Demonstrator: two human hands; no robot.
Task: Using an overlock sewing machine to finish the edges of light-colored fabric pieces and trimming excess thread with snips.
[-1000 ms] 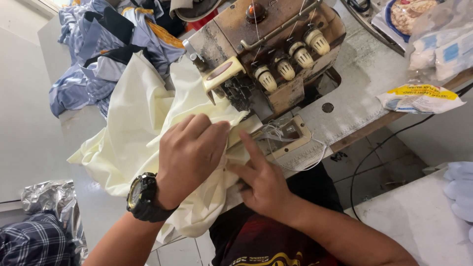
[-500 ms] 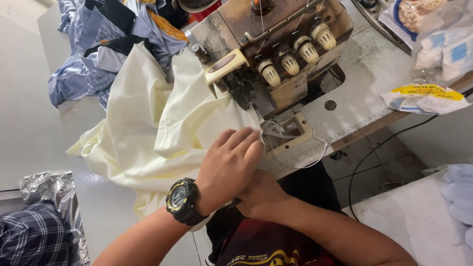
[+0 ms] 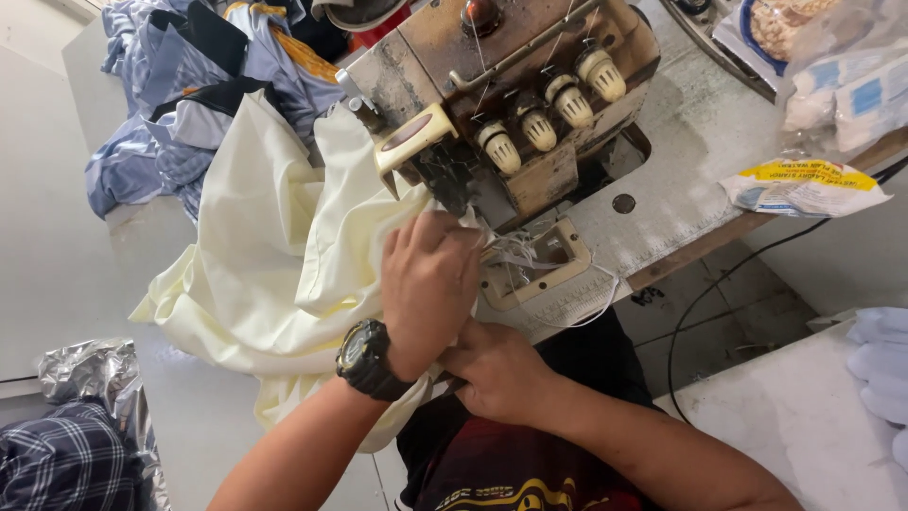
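— Under the left hand (image 3: 430, 284), what's there?
— Pale yellow cloth (image 3: 274, 255), pressed flat by spread fingers, right in front of the sewing machine (image 3: 501, 104).
— And the right hand (image 3: 501, 369)?
— Just below the left, touching it, curled on the cloth's near edge; its grip is partly hidden.
— Beyond the cloth?
— Blue shirts (image 3: 189, 95), heaped.

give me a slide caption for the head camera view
Left hand presses pale yellow cloth at a worn overlock sewing machine; right hand grips the cloth's edge below.
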